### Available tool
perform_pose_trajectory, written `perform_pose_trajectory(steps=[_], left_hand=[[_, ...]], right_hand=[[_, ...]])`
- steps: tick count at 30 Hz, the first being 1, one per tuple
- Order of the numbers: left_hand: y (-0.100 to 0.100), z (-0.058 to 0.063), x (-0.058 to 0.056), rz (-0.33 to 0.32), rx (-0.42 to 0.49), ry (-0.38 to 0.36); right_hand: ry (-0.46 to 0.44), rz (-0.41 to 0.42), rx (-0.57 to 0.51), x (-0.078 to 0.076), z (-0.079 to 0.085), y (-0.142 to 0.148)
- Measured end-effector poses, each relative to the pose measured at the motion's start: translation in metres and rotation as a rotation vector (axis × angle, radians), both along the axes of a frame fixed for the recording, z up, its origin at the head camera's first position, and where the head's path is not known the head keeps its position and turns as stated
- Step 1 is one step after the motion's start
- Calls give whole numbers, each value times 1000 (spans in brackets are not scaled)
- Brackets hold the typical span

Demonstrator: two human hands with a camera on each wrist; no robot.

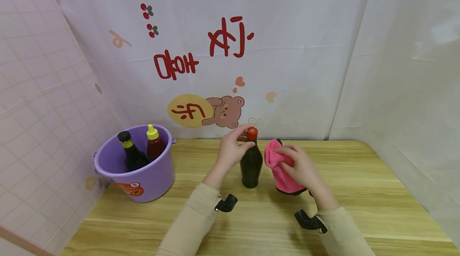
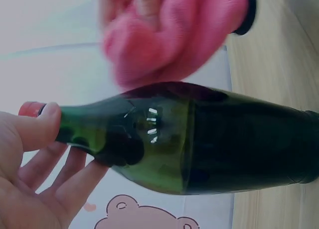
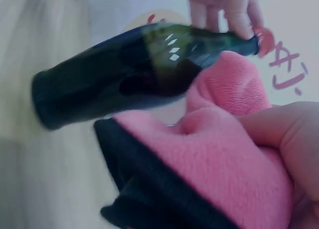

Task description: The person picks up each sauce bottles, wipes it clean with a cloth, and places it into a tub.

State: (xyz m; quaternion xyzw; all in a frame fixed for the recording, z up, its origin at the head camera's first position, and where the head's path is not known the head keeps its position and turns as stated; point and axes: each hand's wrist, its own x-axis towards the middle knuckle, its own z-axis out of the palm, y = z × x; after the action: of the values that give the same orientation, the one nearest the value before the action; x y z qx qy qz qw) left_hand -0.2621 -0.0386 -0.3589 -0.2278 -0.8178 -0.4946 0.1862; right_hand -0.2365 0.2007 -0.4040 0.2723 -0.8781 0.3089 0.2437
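A dark green glass bottle (image 1: 251, 166) with a red cap (image 1: 252, 133) stands upright on the table. My left hand (image 1: 231, 149) holds it by the neck, thumb near the cap and fingers behind the glass. In the left wrist view, dark liquid fills the lower part of the bottle (image 2: 239, 139). To its right, my right hand (image 1: 302, 168) grips a bunched pink cloth (image 1: 286, 178) with black edging. Seen from the right wrist, the cloth (image 3: 209, 144) overlaps the bottle's shoulder, and part of the right hand lies hidden behind the folds.
At the left of the wooden table (image 1: 359, 192) stands a purple bucket (image 1: 158, 184). Inside it are a dark bottle with a black cap (image 1: 134, 156) and a red sauce bottle with a yellow nozzle (image 1: 154, 146). A printed white curtain (image 1: 298, 68) hangs behind the table.
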Motion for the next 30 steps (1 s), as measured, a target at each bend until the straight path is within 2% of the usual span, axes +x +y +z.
perform_pose_trajectory(steps=[6, 12, 20, 30], left_hand=[[-4, 2, -2, -52, -15, -15], [-5, 2, -3, -76, -4, -22], [-5, 0, -4, -73, 5, -53], [-5, -1, -3, -61, 6, -59]], right_hand=[[106, 20, -89, -5, 28, -12], [102, 45, -102, -7, 45, -26], [40, 88, -91, -6, 37, -32], [153, 124, -4, -6, 21, -31]])
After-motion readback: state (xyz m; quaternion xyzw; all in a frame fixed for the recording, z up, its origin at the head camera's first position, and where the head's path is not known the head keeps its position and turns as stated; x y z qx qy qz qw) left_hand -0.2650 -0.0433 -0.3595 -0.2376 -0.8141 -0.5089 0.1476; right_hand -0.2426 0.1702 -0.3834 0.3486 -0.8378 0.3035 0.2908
